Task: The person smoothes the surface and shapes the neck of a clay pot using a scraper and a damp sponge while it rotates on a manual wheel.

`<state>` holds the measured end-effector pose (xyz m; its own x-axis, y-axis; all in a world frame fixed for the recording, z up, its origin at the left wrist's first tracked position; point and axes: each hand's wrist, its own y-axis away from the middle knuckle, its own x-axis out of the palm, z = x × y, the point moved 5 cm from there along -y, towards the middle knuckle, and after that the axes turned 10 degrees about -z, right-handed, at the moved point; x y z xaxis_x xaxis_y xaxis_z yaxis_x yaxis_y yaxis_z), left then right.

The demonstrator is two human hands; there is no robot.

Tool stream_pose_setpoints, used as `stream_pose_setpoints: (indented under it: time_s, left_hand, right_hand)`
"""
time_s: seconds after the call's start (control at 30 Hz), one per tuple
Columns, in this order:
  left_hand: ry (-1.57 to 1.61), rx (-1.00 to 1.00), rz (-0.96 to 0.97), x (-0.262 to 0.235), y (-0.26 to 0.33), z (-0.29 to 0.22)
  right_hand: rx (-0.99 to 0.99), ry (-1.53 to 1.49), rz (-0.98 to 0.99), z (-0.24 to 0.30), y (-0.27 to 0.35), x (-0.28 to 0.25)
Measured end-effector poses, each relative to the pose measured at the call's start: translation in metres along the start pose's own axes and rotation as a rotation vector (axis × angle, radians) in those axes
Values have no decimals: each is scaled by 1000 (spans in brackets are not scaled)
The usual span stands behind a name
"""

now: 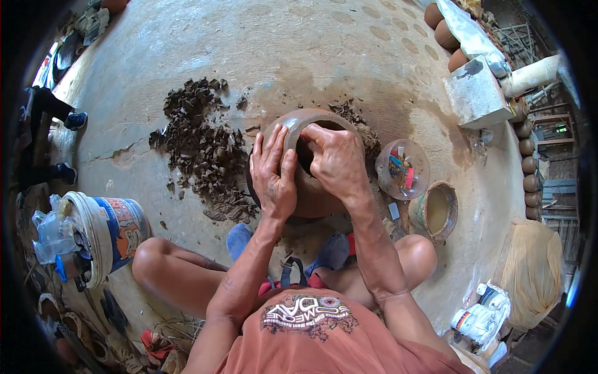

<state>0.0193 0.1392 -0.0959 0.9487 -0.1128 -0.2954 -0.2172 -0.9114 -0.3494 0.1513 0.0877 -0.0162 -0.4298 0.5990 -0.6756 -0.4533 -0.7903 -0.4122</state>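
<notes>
A round brown clay pot (314,201) stands on the floor between my legs, its dark mouth facing up. My left hand (275,181) lies against the pot's left shoulder beside the rim, fingers stretched out. Over the right part of the mouth, my right hand (338,161) is closed, its fingertips pointing into the opening near the rim. A tiny bit of red shows at those fingertips, but what they hold is hidden. The pot's inside is mostly dark and covered by the right hand.
Dark clay scraps (202,134) are heaped left of the pot. To the right are a clear basin (402,187) of small tools and a bowl (423,209) of murky water. A white bucket (99,249) stands left. Another person's shoe (76,120) shows at far left.
</notes>
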Motion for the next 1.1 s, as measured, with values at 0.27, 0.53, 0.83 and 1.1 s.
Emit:
stream_pose_setpoints:
  time_s: [0.27,0.53,0.83,1.1]
  left_hand:
    - [91,28,46,5,-20,5]
    - [159,32,180,11,-45,6]
    - [266,23,450,28,-77,12]
    - [331,-74,717,51,-98,10]
  right_hand:
    - [3,-27,40,1,1,1]
    - [-38,-15,85,-1,2,3]
    - [-44,-48,218,0,-1,-3]
    - [-38,-104,318,-3,-2,-11]
